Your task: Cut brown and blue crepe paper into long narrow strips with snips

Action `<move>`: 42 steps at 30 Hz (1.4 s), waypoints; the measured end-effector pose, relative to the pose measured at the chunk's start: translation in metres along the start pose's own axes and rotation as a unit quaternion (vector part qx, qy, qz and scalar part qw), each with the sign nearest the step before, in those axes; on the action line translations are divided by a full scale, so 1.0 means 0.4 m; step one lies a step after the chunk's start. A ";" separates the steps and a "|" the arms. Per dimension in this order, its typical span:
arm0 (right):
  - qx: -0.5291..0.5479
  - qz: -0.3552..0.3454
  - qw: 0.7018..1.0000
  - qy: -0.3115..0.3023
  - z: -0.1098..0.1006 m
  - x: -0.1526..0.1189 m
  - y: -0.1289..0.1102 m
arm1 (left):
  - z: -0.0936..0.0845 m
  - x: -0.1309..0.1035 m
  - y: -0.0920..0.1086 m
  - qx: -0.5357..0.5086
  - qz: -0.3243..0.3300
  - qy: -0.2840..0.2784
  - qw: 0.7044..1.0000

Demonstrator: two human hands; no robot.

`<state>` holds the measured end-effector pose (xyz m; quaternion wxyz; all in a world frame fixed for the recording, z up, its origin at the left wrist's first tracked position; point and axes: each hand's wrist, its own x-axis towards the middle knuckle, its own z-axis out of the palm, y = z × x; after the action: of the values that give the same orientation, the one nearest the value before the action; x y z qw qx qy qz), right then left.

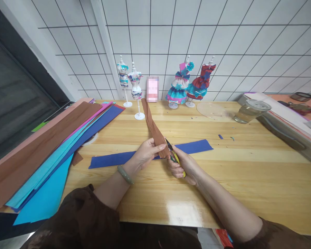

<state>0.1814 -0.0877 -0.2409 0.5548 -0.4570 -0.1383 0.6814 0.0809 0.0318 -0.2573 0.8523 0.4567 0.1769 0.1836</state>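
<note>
My left hand pinches a strip of brown crepe paper near its close end, thumb on top. The strip runs away from me toward the back of the table. In my right hand is a pair of scissors with yellow and green handles and dark blades. The blades are at the right edge of the brown strip, close to my left fingertips; whether paper lies between them I cannot tell. Under both hands a blue paper strip lies flat across the wooden table.
Long coloured paper sheets are stacked at the left. Small mannequins on stands and two in paper dresses line the tiled wall, around a phone. At right stand a lidded plastic cup and a long package. Blue scraps lie nearby.
</note>
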 end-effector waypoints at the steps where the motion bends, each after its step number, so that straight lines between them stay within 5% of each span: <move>1: 0.008 0.005 1.000 -0.002 0.000 0.001 -0.001 | 0.001 -0.001 0.000 0.006 0.000 0.001 1.000; 10: 0.065 0.020 0.995 -0.074 -0.010 0.004 -0.003 | 0.003 -0.002 -0.003 0.033 0.011 -0.021 0.999; 23: 0.040 0.011 0.999 -0.036 -0.008 0.006 -0.003 | 0.003 -0.003 -0.001 0.063 0.031 -0.025 0.997; 31: 0.016 0.001 1.000 -0.024 0.002 0.009 0.003 | 0.017 -0.002 0.009 -0.062 0.017 0.016 0.998; 42: 0.009 -0.014 1.000 -0.011 -0.002 0.018 0.012 | -0.001 0.006 -0.007 -0.025 0.017 0.009 1.000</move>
<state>0.1792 -0.0835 -0.2481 0.5668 -0.4424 -0.1442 0.6799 0.0834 0.0320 -0.2601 0.8586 0.4366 0.1720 0.2063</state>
